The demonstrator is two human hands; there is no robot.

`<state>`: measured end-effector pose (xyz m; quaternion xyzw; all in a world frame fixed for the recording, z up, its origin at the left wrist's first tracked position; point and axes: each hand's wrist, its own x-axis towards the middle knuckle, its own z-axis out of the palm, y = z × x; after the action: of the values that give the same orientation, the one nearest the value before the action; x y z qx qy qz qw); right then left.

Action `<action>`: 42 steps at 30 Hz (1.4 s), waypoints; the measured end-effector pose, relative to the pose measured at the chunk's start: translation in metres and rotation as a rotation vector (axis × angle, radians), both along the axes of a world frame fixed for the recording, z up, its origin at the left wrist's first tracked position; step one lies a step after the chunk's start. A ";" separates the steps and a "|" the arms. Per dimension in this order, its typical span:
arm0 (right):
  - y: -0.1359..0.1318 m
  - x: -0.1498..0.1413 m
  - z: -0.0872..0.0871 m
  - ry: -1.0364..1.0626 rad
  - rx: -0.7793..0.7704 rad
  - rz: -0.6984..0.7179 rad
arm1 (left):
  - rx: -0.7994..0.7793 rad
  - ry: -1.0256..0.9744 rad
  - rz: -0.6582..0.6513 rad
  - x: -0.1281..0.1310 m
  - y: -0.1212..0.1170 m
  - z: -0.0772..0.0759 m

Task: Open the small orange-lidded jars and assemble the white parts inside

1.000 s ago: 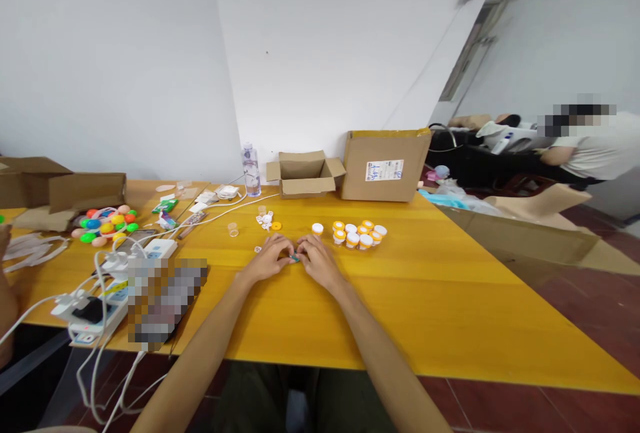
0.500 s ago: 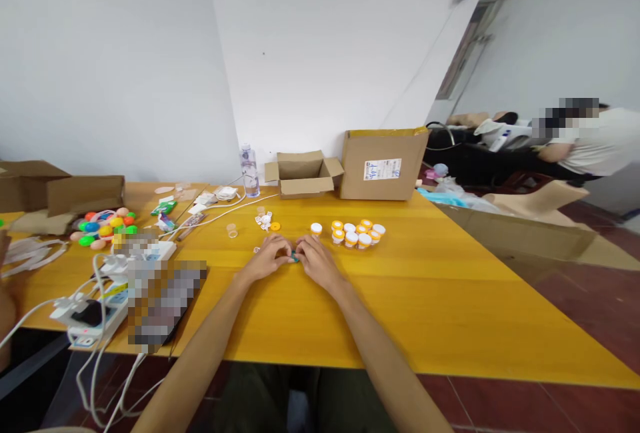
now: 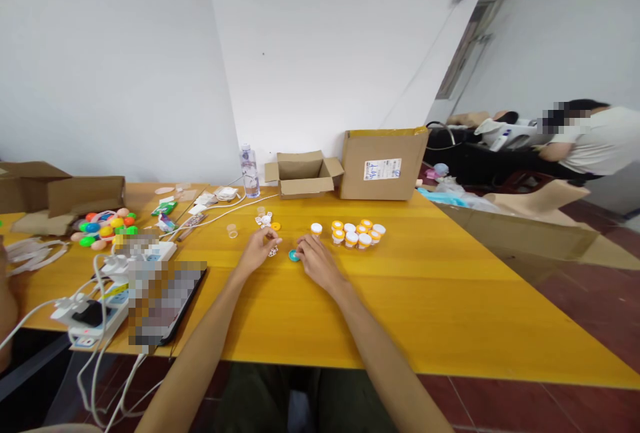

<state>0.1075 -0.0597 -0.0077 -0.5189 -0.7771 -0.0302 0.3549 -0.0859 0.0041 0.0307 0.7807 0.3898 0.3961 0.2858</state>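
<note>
On the wooden table (image 3: 425,313), a small round teal lid-like disc (image 3: 293,255) lies in front of me. My right hand (image 3: 317,261) has curled fingers and holds the disc's right edge with the fingertips. To the left of the disc, my left hand (image 3: 257,251) hovers low with bent fingers slightly apart, and I see nothing in it. Small white dotted pieces (image 3: 273,252) lie just under its fingertips. Beyond the left hand are more white pieces (image 3: 265,220) and a yellow ring-shaped lid (image 3: 275,226). A white-topped jar (image 3: 316,228) stands just past the right hand.
Several small jars with white and orange lids (image 3: 358,234) cluster to the right. A clear cup (image 3: 231,230) stands at left. An open carton (image 3: 306,183), a large box (image 3: 383,165) and a bottle (image 3: 249,171) line the wall. Left are a power strip (image 3: 117,293), tablet (image 3: 173,306) and coloured balls (image 3: 105,226).
My left hand has come off the teal disc and moved left to the white dotted pieces. The disc now shows more fully, while my right hand stays beside it.
</note>
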 end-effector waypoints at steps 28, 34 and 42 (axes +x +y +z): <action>0.000 0.002 0.001 -0.040 -0.005 -0.015 | -0.007 0.214 0.248 -0.021 0.012 -0.005; 0.001 0.001 -0.002 -0.035 -0.004 -0.009 | 0.177 0.138 0.142 -0.005 0.003 -0.001; 0.002 -0.001 -0.004 -0.023 -0.006 -0.021 | 0.198 0.282 -0.187 0.015 -0.024 -0.002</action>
<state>0.1069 -0.0580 -0.0113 -0.5280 -0.7756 -0.0374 0.3440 -0.0708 -0.0202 0.0284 0.8856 0.3108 0.2911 0.1856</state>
